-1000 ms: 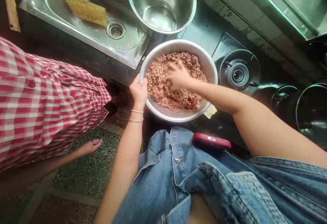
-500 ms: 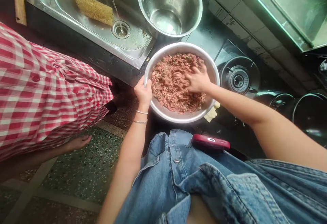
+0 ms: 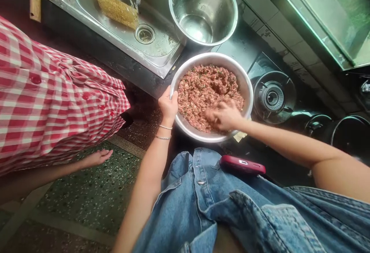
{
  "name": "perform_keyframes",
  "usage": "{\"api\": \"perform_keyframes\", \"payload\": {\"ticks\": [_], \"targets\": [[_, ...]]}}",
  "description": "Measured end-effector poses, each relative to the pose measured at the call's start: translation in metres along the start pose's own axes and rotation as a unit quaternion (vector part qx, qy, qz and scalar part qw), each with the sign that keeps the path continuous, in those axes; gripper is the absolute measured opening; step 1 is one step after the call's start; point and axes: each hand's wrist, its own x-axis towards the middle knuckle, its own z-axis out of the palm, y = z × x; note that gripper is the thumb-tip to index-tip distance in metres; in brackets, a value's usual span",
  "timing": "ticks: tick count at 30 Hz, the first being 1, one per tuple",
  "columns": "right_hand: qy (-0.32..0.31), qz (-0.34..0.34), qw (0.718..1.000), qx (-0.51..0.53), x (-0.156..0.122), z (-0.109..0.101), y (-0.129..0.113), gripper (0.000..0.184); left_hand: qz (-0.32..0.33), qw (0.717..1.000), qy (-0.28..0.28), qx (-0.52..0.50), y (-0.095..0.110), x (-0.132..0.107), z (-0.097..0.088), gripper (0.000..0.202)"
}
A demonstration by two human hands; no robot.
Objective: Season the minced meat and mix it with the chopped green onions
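A wide metal bowl (image 3: 250,87) holds minced meat (image 3: 199,87) flecked with green bits. My left hand (image 3: 168,104) grips the bowl's left rim, thumb over the edge and fingers on the outside. Inside the bowl, at the lower right, my right hand (image 3: 224,115) is pressed into the meat. Its fingers are curled inward around some of the mince, coated with it and partly blurred. Both wrists are bare of sleeves, and thin bangles circle the left one.
A deep steel pot (image 3: 204,10) stands behind the bowl. Left of it is a sink (image 3: 115,39) with a loofah (image 3: 115,8) and splashing water. A gas burner (image 3: 271,97) lies to the right. A person in a checked dress (image 3: 58,103) stands at left, one hand (image 3: 101,156) hanging low.
My right hand has moved from the upper right of the bowl down towards the near side, its spread fingers now curled. The sink's thin water stream has become a splash. The view has shifted slightly.
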Motion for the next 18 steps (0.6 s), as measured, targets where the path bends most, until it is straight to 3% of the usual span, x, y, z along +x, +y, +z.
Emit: {"api": "perform_keyframes", "payload": {"ticks": [3, 6, 9, 12, 15, 18], "targets": [[0.025, -0.096, 0.995, 0.004, 0.023, -0.008, -0.022, 0.053, 0.007, 1.0, -0.013, 0.008, 0.001, 0.002, -0.002, 0.029], [0.074, -0.014, 0.997, -0.013, 0.041, -0.016, 0.001, 0.052, 0.004, 1.0, -0.007, 0.011, 0.002, 0.001, -0.003, 0.029], [0.05, 0.062, 0.996, -0.028, 0.011, -0.002, 0.019, 0.053, -0.001, 1.0, 0.017, 0.008, 0.004, -0.003, -0.001, 0.029], [0.03, -0.025, 0.999, -0.025, -0.007, 0.01, -0.01, 0.059, 0.001, 1.0, 0.009, 0.001, 0.004, -0.004, -0.001, 0.031], [0.091, -0.138, 0.986, -0.036, 0.033, -0.008, -0.038, 0.068, 0.003, 1.0, -0.012, 0.006, 0.004, -0.002, -0.004, 0.037], [0.118, -0.095, 0.987, -0.049, 0.074, -0.033, -0.016, 0.07, 0.003, 1.0, -0.008, 0.018, 0.005, -0.001, -0.007, 0.038]]}}
